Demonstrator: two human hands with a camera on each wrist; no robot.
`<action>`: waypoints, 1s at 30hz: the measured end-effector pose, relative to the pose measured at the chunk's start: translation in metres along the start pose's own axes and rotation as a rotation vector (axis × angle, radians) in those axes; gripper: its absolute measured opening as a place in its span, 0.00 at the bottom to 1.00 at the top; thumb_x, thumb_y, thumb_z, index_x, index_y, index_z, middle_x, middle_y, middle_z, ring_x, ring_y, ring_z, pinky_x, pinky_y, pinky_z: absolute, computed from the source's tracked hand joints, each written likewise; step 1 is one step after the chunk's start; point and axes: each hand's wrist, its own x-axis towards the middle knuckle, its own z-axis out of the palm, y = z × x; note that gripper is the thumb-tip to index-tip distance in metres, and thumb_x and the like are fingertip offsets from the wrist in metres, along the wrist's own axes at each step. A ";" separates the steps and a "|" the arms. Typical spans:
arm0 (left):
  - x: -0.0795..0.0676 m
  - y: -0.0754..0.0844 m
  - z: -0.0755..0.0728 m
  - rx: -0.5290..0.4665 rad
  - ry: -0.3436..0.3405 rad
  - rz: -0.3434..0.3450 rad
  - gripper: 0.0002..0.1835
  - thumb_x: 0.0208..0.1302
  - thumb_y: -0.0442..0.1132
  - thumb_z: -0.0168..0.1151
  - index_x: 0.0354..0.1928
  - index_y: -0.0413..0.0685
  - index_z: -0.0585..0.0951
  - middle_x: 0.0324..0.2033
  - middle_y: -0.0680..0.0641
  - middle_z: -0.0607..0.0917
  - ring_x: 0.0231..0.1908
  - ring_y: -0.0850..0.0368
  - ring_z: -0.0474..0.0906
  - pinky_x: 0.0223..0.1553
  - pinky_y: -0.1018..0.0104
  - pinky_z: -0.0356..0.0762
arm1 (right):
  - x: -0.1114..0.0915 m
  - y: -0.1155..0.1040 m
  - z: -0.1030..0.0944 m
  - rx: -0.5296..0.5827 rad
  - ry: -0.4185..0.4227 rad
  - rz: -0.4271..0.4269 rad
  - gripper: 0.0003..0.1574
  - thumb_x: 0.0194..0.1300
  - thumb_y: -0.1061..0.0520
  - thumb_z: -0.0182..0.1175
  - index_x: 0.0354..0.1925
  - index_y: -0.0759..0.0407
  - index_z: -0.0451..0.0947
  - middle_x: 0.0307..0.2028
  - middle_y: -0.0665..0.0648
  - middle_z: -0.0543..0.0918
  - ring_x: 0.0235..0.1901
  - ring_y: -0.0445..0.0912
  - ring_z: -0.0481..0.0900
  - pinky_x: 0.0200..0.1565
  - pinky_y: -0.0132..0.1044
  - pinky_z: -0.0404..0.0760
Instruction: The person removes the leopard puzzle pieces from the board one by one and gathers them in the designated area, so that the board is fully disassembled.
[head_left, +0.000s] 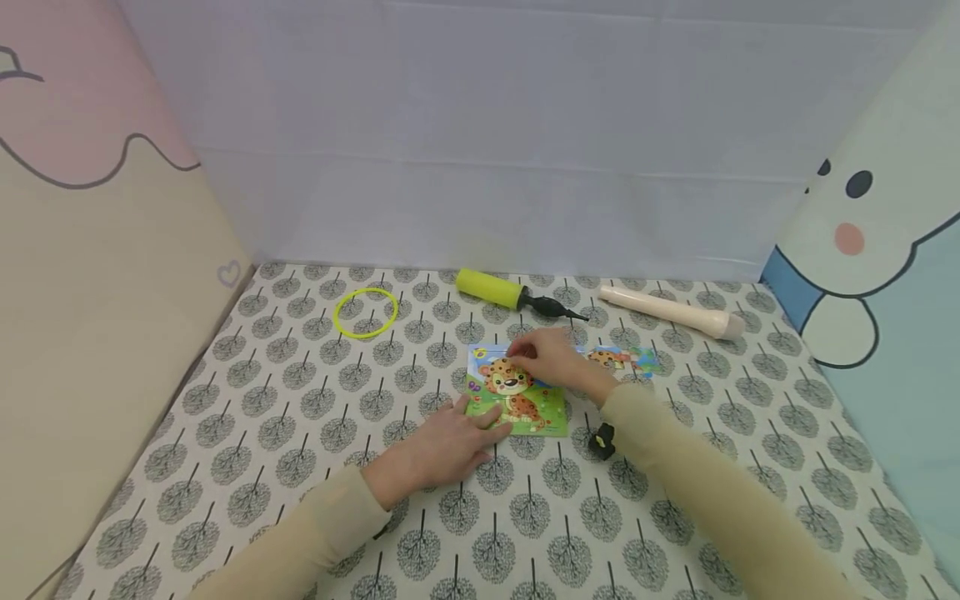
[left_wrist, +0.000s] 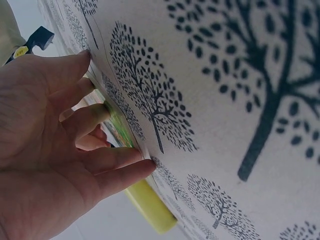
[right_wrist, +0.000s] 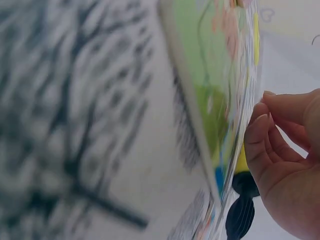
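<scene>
Left hand [head_left: 450,442] lay spread at puzzle [head_left: 528,407] | right hand [head_left: 553,358] pinched, contents unclear | slide risked — left hold looked light

On the table [head_left: 225,467]: ring [head_left: 364,336] far left, pump [head_left: 490,288] far centre, tube [head_left: 663,312] far right. Picture board [head_left: 523,398] lies nearer, before the pump. Picture strip [head_left: 626,359] at the board's right.

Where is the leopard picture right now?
In the head view, the leopard picture lies near the centre, the left hand at its lower left, the right hand over its upper right, and the yellow pump beyond it.
</scene>
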 end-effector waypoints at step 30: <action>-0.001 0.002 0.002 -0.031 -0.020 -0.040 0.33 0.68 0.59 0.52 0.72 0.64 0.60 0.72 0.49 0.55 0.64 0.27 0.52 0.54 0.28 0.60 | 0.014 -0.020 0.029 0.039 -0.151 -0.027 0.17 0.55 0.57 0.71 0.44 0.57 0.82 0.36 0.47 0.82 0.33 0.40 0.76 0.39 0.32 0.78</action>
